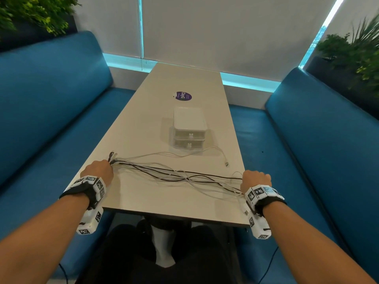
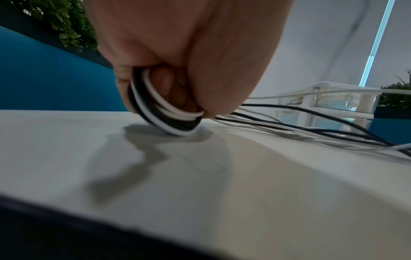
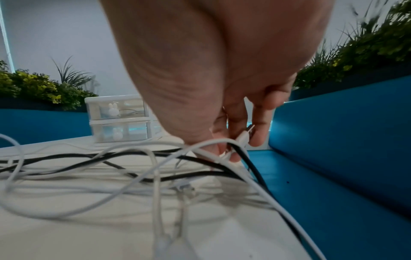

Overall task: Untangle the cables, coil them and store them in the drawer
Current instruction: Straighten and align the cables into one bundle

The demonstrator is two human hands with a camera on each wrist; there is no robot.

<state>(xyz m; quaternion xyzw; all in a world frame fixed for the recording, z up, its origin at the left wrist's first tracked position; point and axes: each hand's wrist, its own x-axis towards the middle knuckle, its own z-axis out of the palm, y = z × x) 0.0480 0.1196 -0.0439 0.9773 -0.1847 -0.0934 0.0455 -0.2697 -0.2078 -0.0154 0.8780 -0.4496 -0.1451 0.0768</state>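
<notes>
Cables (image 1: 176, 175) lie stretched across the near worktop (image 1: 155, 197), left hand (image 1: 98, 171) clenched on one bunched end, right hand (image 1: 255, 179) pinching a plug end. Best keep the left anchored and draw a single strand free slowly.

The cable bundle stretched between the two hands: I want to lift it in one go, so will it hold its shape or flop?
Probably floppy: the cable bundle sags onto the table in loose crossing strands. Likely light, since the left hand pinches several strands together. The loose connector may trail and snag.
</notes>
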